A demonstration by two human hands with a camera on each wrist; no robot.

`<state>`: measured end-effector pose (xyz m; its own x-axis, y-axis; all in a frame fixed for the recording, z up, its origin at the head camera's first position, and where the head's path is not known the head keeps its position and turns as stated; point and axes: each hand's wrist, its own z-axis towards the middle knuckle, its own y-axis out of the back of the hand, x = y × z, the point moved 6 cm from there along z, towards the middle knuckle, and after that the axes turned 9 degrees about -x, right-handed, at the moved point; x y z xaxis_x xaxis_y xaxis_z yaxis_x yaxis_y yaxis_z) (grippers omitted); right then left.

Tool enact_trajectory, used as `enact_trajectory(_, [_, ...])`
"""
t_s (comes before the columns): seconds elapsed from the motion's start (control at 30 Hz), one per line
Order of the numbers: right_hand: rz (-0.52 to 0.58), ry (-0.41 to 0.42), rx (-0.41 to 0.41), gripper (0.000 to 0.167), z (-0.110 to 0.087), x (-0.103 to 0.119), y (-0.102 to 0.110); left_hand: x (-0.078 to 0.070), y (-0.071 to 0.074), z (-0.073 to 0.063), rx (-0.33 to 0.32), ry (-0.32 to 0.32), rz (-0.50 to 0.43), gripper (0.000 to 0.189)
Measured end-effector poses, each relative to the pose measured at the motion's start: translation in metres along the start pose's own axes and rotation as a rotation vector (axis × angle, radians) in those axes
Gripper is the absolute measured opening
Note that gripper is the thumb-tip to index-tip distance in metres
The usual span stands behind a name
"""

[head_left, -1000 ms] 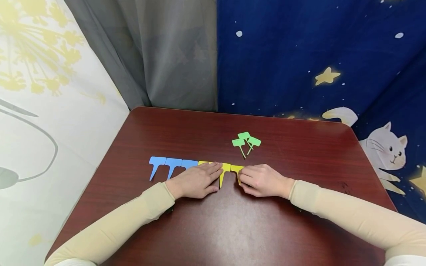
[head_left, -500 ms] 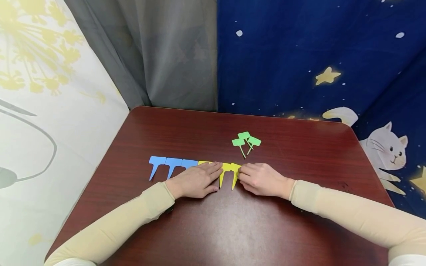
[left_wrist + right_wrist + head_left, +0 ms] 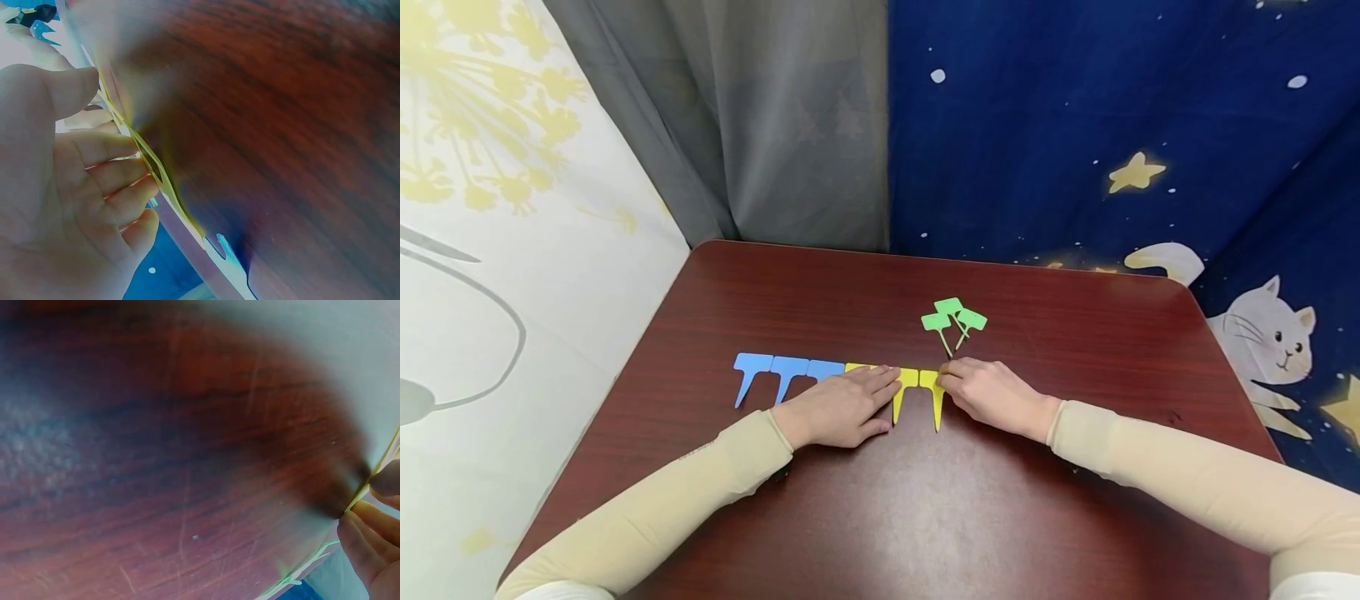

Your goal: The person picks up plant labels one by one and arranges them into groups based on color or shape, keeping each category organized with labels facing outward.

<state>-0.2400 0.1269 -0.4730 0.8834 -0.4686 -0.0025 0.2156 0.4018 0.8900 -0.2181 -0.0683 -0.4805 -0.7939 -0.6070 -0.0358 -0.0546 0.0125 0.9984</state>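
Flat T-shaped plant labels lie in a row in the head view. Three blue labels [image 3: 789, 367] form its left part; the rightmost blue one is partly behind my left hand [image 3: 838, 408]. That hand rests with extended fingers over the yellow labels [image 3: 908, 379], covering part of them. At the row's right end, my right hand [image 3: 996, 398] pinches the right side of the last yellow label [image 3: 936, 400], whose stem points toward me. In the right wrist view, thumb and fingers meet at that label's thin yellow edge [image 3: 357, 499].
Several green plant labels [image 3: 936, 322] lie in an overlapping cluster behind the right hand, stems pointing toward me. The dark red wooden table [image 3: 805, 292] ends at a grey curtain [image 3: 805, 125] and a blue patterned curtain [image 3: 1015, 150].
The last yellow label first shifted left against its neighbour at a tilt, then turned straighter, with a narrow gap between them. My right fingers moved up its right edge. The left hand stays put.
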Motion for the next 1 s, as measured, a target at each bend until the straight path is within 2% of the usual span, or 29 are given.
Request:
enact_trajectory(0.6, [0.020, -0.005, 0.024, 0.019, 0.0026, 0.0002, -0.0011, -0.0010, -0.0022, -0.0009, -0.025, -0.016, 0.029, 0.069])
enact_trajectory(1.0, [0.013, -0.001, -0.005, 0.018, 0.0042, 0.0002, 0.0017, -0.0023, -0.0027, -0.0026, -0.009, -0.003, 0.048, 0.070])
